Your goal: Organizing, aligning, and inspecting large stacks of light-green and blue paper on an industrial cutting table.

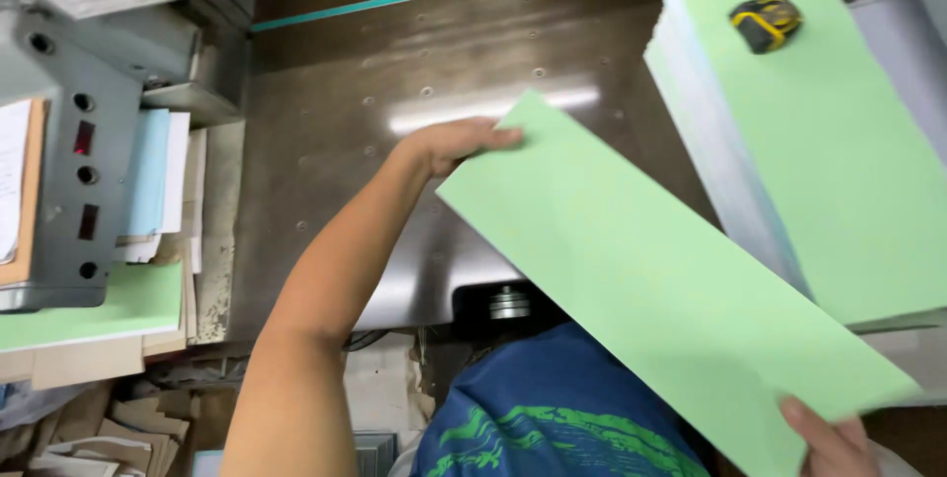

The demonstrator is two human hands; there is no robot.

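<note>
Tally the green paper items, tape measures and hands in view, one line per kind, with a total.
Green sheet held in both hands: 1
Green-topped paper stacks: 2, right and lower left
Tape measure: 1
Hands: 2, left hand, right hand
Total: 6

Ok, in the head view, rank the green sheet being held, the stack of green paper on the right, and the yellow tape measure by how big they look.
1. green sheet, though nearness to the camera inflates it
2. stack of green paper, similar in look and partly cut off, so this order is unsure
3. yellow tape measure, clearly smallest
</note>
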